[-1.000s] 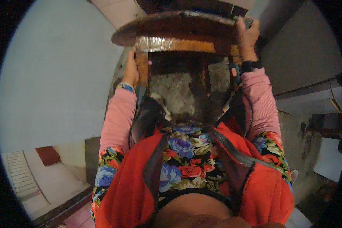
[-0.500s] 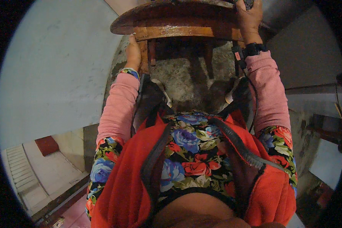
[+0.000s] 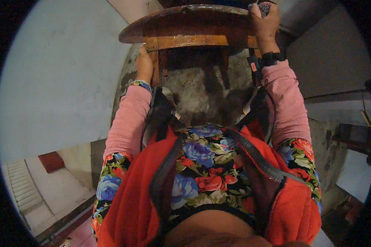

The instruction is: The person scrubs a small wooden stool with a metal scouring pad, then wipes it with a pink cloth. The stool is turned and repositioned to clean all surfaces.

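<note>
A round wooden table (image 3: 185, 40) with a brown, wet-looking top edge stands in front of me, its light-brown apron and legs facing me. My left hand (image 3: 144, 66) grips it at the left corner, where the apron meets a leg; the thumb shows and the other fingers are mostly hidden. At the right end of the top's rim my right hand (image 3: 267, 26) is closed round a grey, mesh-like scouring pad (image 3: 264, 9), which pokes out between thumb and fingers. A dark band with a small black device (image 3: 253, 64) is on my right wrist.
Stained concrete floor (image 3: 193, 88) lies under the table, between my feet. A large pale panel (image 3: 62, 82) rises close on the left. On the right is a grey wall (image 3: 329, 61), with a dark shelf (image 3: 352, 136) lower down.
The table's rim sits slightly lower in the view, showing more of its top edge. My right hand has shifted a little left and down with the pad; my left hand keeps its hold.
</note>
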